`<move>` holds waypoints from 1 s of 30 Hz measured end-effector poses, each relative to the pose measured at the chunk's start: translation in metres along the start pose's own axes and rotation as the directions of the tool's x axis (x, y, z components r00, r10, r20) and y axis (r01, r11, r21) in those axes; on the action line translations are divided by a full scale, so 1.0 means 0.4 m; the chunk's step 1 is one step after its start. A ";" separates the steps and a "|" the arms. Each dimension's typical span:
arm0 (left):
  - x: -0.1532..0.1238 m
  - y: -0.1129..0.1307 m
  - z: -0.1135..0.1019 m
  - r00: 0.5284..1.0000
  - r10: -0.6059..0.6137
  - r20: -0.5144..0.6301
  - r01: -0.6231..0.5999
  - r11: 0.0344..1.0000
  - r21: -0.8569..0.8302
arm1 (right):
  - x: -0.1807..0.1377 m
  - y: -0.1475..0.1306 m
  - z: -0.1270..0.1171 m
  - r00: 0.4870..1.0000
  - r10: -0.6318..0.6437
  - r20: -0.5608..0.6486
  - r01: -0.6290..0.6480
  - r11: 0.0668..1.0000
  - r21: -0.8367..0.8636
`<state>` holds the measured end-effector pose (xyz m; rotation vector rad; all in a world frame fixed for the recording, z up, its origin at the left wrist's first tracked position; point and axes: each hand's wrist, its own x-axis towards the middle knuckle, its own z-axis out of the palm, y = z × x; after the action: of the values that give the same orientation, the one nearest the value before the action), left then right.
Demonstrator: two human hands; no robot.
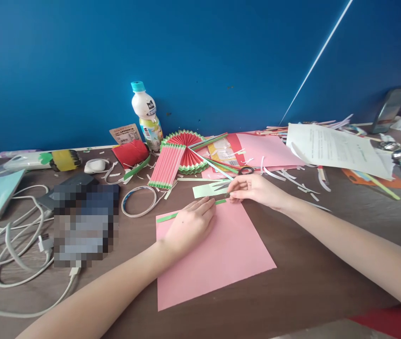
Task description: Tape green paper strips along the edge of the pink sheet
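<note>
A pink paper sheet lies on the brown table in front of me. A thin green paper strip runs along its far edge. My left hand lies flat on the sheet's upper left part, fingers stretched out over the strip. My right hand is at the sheet's far right corner, fingers pinched together on the strip's right end. A pale green paper piece lies just beyond the sheet, beside my right fingertips.
Folded pink and green paper fans, scissors, pink sheets and white scraps lie behind. A bottle stands by the blue wall. White cables and a tape loop lie left; a printed sheet and phone right.
</note>
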<state>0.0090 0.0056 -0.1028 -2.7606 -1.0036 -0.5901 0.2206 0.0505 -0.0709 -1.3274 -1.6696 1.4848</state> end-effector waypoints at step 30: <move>-0.006 -0.009 0.007 0.998 -0.045 0.049 0.048 0.997 -0.065 | -0.009 0.035 0.031 0.963 -0.097 -0.251 0.015 0.950 -0.311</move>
<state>0.0060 0.0076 -0.1064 -2.8285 -1.0809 -0.5766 0.2155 0.0409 -0.0867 -1.5471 -1.7916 0.9898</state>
